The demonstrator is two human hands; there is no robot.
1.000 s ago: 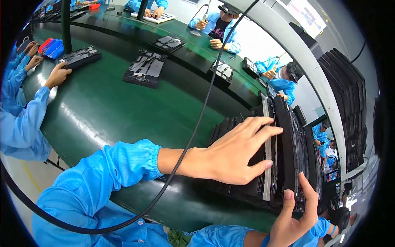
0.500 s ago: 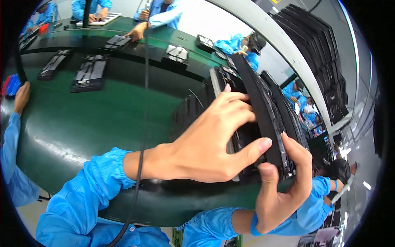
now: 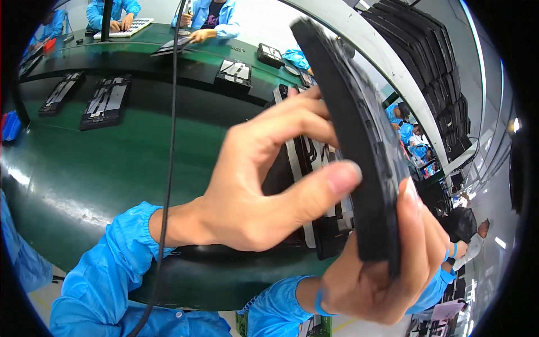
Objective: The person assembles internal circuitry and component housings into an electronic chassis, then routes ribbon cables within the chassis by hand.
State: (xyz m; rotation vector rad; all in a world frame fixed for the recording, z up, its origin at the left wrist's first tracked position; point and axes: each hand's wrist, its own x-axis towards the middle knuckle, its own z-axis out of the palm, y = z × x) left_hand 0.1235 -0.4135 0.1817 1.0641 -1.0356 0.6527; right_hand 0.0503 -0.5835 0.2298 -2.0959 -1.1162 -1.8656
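Note:
A thick black rectangular tray (image 3: 351,146) stands tilted up on edge, its dark side toward me and grey parts showing along its other face. My right hand (image 3: 393,264) is closed round its lower end, thumb and fingers on opposite sides. My left hand (image 3: 258,174) is at its left edge: the thumb lies against the dark side, while some fingertips pass out of sight behind that edge. Just beyond my left hand, more black trays with pale parts (image 3: 314,163) stand on the green table (image 3: 135,174), partly covered by my hand and the raised tray.
Two black trays with grey parts (image 3: 105,101) lie at the left, another (image 3: 234,74) farther back. A black cable (image 3: 171,129) hangs across my view. Co-workers in blue sit opposite; one hand (image 3: 202,36) holds a flat panel. Stacked black trays (image 3: 421,62) rise at the right.
The black tray has come up and toward me, away from the others. My right hand has closed round its lower end. Across the table, a co-worker has lifted a flat panel.

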